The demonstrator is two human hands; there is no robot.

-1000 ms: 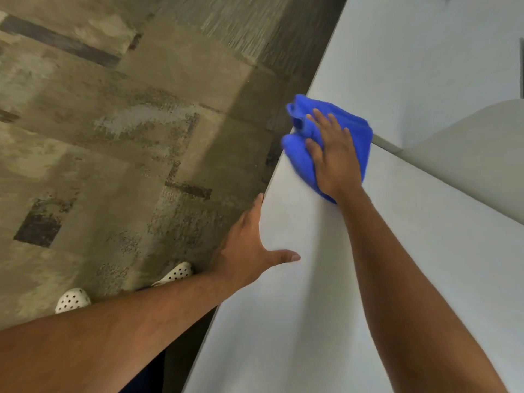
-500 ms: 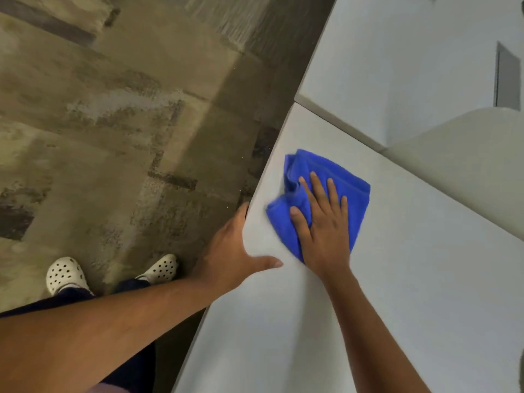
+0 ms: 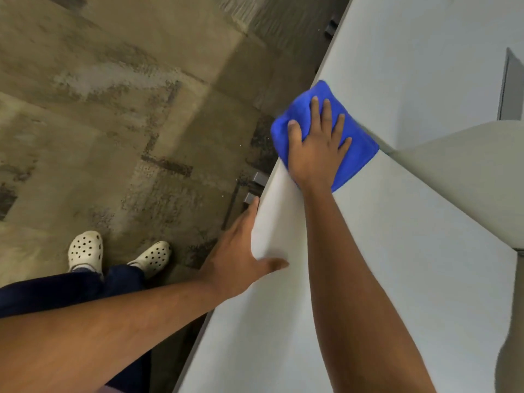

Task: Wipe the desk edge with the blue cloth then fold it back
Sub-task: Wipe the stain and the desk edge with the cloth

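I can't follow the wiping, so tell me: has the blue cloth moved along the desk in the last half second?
Yes. The blue cloth under the right hand has slid away from the person along the desk edge, now reaching the seam with the next desk.

no legible text, label, brand, number or sign appears on any surface in view.

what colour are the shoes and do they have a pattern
The shoes are off-white clogs dotted with dark round holes, seen best in the head view, on the floor left of the desk.
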